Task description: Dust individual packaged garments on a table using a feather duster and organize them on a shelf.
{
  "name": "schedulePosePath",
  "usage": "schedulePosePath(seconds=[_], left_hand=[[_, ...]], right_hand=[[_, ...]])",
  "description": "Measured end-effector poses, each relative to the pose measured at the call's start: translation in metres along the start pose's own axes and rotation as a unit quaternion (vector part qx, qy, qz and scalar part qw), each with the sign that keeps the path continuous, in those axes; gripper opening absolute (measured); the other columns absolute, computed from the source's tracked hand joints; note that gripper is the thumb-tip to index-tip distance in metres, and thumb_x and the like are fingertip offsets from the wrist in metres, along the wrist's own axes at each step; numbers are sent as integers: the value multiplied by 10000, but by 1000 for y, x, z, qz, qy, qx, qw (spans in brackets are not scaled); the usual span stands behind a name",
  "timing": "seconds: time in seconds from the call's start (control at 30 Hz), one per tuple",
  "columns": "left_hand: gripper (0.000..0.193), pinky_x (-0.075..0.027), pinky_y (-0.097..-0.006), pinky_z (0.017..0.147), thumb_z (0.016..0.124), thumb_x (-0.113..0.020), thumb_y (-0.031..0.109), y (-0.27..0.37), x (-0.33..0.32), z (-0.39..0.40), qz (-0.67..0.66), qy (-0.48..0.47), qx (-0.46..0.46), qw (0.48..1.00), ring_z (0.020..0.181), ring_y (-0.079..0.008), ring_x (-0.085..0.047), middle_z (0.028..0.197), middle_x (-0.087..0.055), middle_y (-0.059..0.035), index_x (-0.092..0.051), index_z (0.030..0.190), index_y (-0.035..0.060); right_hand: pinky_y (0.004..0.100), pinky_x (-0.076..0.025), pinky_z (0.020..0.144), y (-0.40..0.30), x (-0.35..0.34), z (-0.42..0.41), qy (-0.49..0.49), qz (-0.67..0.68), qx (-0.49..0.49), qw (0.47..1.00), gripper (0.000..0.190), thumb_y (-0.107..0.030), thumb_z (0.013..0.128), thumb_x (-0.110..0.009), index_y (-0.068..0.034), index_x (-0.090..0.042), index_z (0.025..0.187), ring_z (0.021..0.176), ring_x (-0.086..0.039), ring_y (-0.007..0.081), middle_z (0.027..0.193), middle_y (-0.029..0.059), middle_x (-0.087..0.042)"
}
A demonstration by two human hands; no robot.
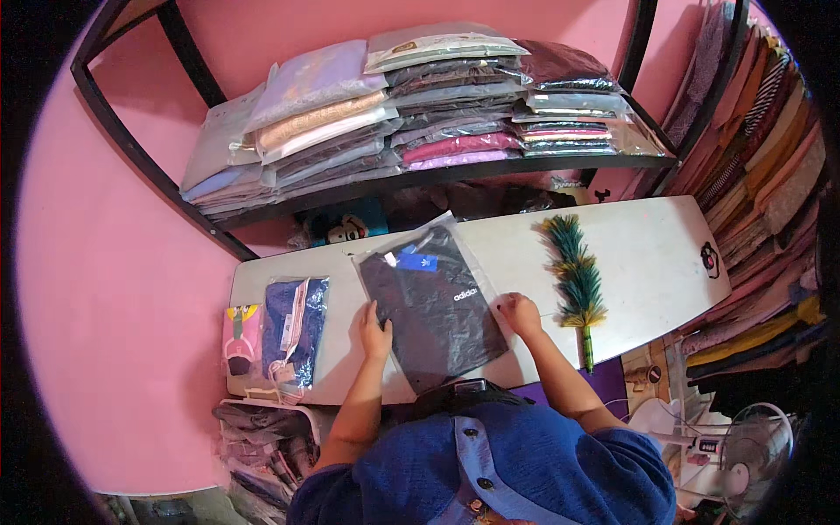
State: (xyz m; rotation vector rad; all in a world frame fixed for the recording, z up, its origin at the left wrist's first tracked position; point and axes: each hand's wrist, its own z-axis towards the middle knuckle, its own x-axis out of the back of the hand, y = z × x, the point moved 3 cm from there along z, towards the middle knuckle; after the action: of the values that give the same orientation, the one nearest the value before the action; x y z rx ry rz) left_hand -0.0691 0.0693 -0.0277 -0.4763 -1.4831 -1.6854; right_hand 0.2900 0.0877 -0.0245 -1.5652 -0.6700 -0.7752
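Note:
A dark folded garment in a clear plastic bag lies in front of me, turned slightly askew. Its front carries a white Adidas logo, and a blue hang tag shows near the top. My left hand grips the bag's left edge, thumb on top and fingers along the side. At the opposite edge, the curled fingers of my right hand pinch the clear plastic margin. The bag's lower end reaches close to my body.
The white ironing-board-like table also bears a feather duster, a bagged blue garment, a pink packet and a small black item. Behind, a black-framed shelf holds bagged clothes. Hanging fabrics and a fan stand right.

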Motion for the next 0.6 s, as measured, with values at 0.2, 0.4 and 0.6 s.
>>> schedulePosePath(seconds=[0.2,0.4,0.6], left_hand=[[723,-422,-407,906,720,-689,123,4,-4,-47,-95,-9,152,984,1047,-361,-526,1154,-525,-212,-338,1337,-12],[698,-449,-347,867,713,-697,105,20,2,-47,-150,-99,258,949,1011,-312,-568,1138,-544,-203,-355,1306,-33],[611,-445,-334,874,746,-554,-41,16,0,-33,-381,-111,216,892,1031,-228,-558,1168,-548,-135,-351,1321,-10]], right_hand=[[423,-499,780,-20,-8,19,10,1,-19,1000,382,-248,727,-648,-28,-611,1037,868,-625,360,905,213,-648],[411,-505,761,-24,-12,22,-33,99,-22,994,407,-202,705,-641,-27,-594,1069,840,-639,344,893,204,-656],[332,-471,581,-39,-21,25,-107,115,43,987,665,-60,739,-570,-143,-397,1377,600,-592,193,708,121,-634]])
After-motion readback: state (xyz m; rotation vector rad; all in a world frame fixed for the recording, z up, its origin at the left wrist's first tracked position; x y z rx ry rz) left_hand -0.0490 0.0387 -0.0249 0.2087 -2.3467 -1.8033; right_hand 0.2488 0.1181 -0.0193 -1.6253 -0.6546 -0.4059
